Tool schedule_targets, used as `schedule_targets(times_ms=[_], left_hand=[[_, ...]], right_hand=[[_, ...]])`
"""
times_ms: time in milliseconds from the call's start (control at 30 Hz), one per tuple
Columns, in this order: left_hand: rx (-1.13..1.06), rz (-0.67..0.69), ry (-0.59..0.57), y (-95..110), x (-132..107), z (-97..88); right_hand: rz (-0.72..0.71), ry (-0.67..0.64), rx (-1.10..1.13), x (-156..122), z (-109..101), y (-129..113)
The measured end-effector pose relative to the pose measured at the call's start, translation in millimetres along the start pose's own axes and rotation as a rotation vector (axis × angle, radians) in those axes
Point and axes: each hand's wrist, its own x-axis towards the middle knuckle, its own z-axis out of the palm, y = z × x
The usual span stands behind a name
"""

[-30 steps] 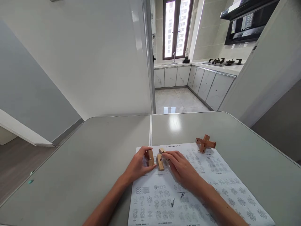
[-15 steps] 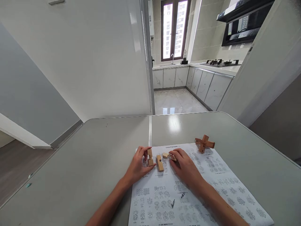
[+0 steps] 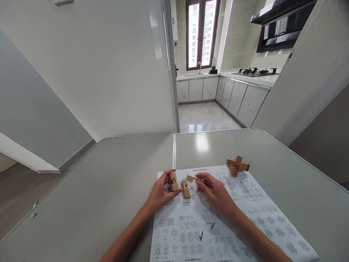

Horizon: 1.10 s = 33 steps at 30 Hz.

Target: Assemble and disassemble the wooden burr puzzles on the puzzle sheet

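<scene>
Between thumb and fingers, my left hand [image 3: 161,190] holds a notched wooden puzzle piece [image 3: 173,186] by its two ends, over the left part of the printed sheet [image 3: 191,227]. My right hand [image 3: 211,187] pinches another light wooden puzzle piece [image 3: 190,178]; its near end is hidden by my fingers, and its far end points left. A third notched piece [image 3: 185,190] lies on the paper between my hands, touched by neither. Past my right hand, a darker brown cross-shaped wooden puzzle [image 3: 237,166] rests at the sheet's upper edge.
The pale table [image 3: 122,189] has a seam running away from me. A small greenish bit [image 3: 33,215] sits near its left edge. Beyond the table are a sliding panel [image 3: 131,72], kitchen cabinets [image 3: 209,89] and a gas stove [image 3: 257,72].
The piece in my right hand has been lifted and tilted, its free end now higher and farther left. My left hand and the middle piece have hardly moved.
</scene>
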Motion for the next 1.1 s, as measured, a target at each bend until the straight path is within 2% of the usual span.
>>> schedule_targets(times_ms=[167,333,500,700,900,1100], left_hand=[[0.024,-0.004,-0.003,-4,0,2.8],[0.077,0.016,-0.002,-6,-3,4.6],[0.135,0.067,0.000,0,-3,3.4],[0.235,0.066,0.048,6,-1,2.8],[0.319,0.070,0.056,1,-1,-1.0],[0.394,0.071,0.007,-5,-1,-4.7]], right_hand=[[0.083,-0.078,0.296,3,0,-6],[0.153,-0.088,0.416,2,-1,-11],[0.219,-0.057,0.445,1,-3,-12],[0.237,-0.059,0.423,1,-3,-13],[0.234,-0.056,0.397,1,-4,-11],[0.230,-0.057,0.398,1,-5,-11]])
